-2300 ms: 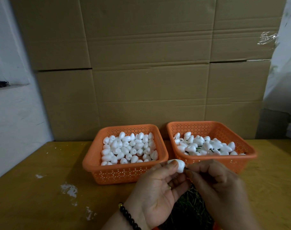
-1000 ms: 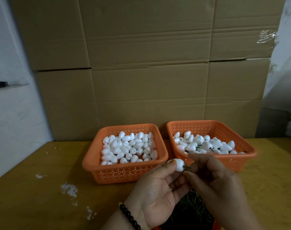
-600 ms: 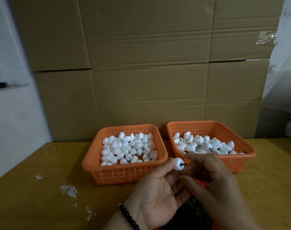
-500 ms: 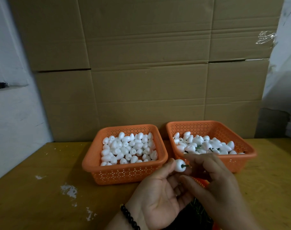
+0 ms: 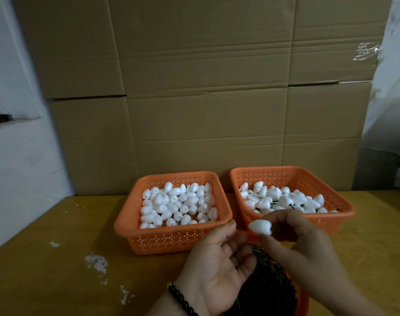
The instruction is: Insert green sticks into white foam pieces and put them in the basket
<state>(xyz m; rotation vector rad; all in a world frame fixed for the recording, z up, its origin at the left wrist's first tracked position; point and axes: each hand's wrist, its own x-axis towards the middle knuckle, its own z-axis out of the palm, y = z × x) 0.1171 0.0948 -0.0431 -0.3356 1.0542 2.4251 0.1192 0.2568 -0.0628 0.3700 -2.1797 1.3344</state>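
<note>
Cardboard wall [image 5: 206, 87]: stacked brown cartons stand upright behind the table, filling the background.

Table [image 5: 46, 258]: yellow-brown top with white scuff marks toward its left part; all places below are given from the left basket.

Left basket [image 5: 126, 224]: orange, perforated, resting on the table and filled with plain white foam pieces [image 5: 178, 206].

Right basket [image 5: 331, 197]: same make, just beside the left basket on its right, apart by a narrow gap. It holds stemmed foam pieces [image 5: 283, 199], with green sticks showing among them.

Stick container [image 5: 301, 299]: orange rim, nearer the camera than the left basket and to its right, holding a dark heap of green sticks [image 5: 267, 288].

Right hand [image 5: 308, 247]: in front of the right basket's near wall, fingertips pinching one white foam piece [image 5: 260, 227]; a short green stick end shows at the piece's right side.

Left hand [image 5: 217, 263]: in front of the left basket's near right corner, palm up, fingers relaxed and loosely spread, holding nothing. A black bead bracelet [image 5: 183, 299] sits on its wrist.
</note>
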